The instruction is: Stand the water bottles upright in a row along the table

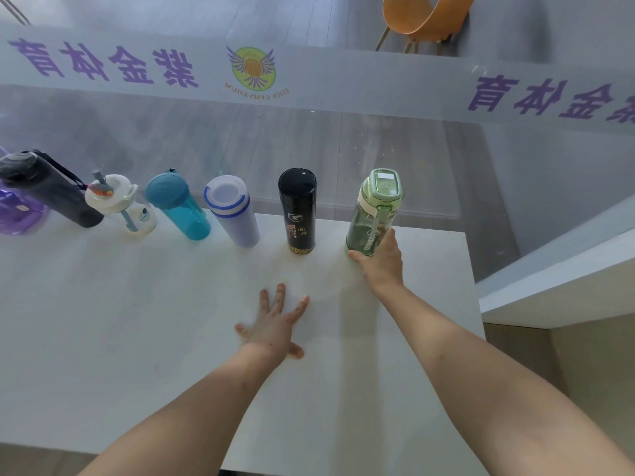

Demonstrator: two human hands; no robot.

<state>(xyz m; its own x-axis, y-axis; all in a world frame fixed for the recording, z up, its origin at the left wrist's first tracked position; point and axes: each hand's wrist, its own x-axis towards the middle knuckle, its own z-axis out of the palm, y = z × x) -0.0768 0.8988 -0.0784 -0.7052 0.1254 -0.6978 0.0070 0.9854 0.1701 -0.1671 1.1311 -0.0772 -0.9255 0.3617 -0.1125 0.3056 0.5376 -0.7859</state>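
Note:
Several bottles stand upright in a row along the far edge of the white table [137, 338]. From the left: a purple bottle [17, 214], a black bottle with a strap [48, 190], a clear bottle with a white lid [120, 204], a teal bottle [178, 207], a lilac bottle with a blue-ringed top [233, 214], a black flask [297, 211] and a green bottle [372, 214]. My right hand [381, 262] grips the lower part of the green bottle, which stands on the table at the right end. My left hand [275, 324] lies flat on the table, fingers spread, holding nothing.
A glass wall with purple lettering and a round logo [252, 68] rises just behind the row. An orange chair [422, 18] stands beyond the glass. The table's right edge [476, 304] runs close to the green bottle, with a white ledge [556, 276] beside it.

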